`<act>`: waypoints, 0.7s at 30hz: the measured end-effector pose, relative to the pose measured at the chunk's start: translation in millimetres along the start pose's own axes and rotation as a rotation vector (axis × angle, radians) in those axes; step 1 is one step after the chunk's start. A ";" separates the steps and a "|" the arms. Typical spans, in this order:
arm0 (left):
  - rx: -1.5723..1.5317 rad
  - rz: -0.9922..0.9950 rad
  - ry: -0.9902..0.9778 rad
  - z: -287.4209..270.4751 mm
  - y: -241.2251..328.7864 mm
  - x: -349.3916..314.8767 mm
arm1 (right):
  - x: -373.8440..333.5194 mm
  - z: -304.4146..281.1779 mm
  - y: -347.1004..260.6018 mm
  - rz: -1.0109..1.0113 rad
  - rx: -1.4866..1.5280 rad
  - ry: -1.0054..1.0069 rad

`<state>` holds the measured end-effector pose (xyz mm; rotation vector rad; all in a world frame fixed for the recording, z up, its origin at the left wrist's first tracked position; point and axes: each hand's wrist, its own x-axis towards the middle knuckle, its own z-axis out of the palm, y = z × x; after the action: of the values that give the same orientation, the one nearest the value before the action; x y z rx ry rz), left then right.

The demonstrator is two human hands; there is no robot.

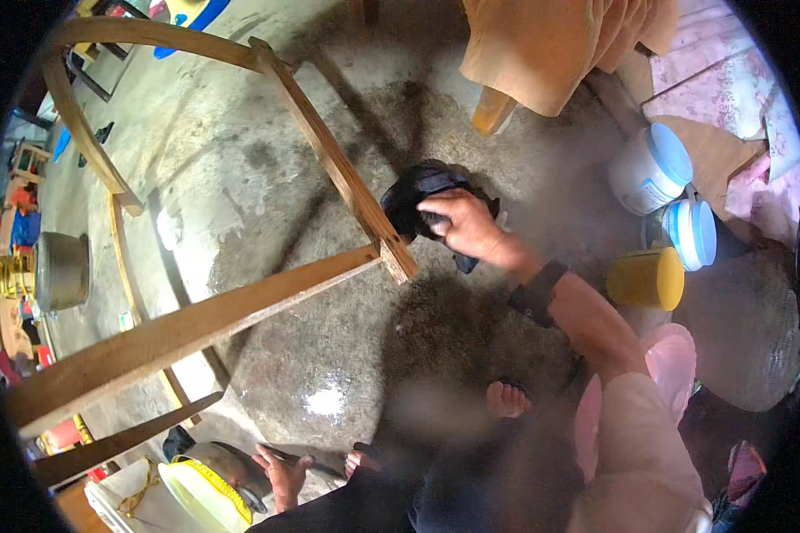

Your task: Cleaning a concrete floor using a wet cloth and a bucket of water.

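My right hand point(468, 229) is closed on a crumpled black cloth point(416, 188), which lies against the stained concrete floor point(316, 306). Right beside the cloth stands a corner of a wooden frame point(329, 164), its bars running off to the left. At the lower edge, my left hand point(284, 477) is held low with its fingers apart and nothing in it. Nearest to that hand is a metal pot point(231, 464), close to a pale green basin with a yellow rim point(196, 502).
To the right are lidded white buckets point(646, 169) and a yellow container point(646, 278). A pink plastic piece point(671, 360) sits by my right arm. Orange cloth point(542, 53) hangs at the top over a wooden leg point(492, 111). A large pot point(62, 271) stands far left.
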<state>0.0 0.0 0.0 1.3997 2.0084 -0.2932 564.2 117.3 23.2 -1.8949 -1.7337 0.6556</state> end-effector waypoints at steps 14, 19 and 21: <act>-0.025 -0.045 0.062 -10.8 -9.5 -27.4 | -11.3 -55.2 6.5 0.123 0.215 0.130; -0.200 -0.027 -0.013 -9.2 11.9 -23.3 | -22.6 1.2 -14.9 -0.178 -0.497 0.106; -0.045 -0.073 -0.004 -9.2 2.8 -24.3 | 4.5 5.5 -10.5 -0.095 -0.534 -0.003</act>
<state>4.0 -12.2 22.8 1.2991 2.0534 -0.2808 553.0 122.8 25.6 -2.1228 -2.1396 0.1620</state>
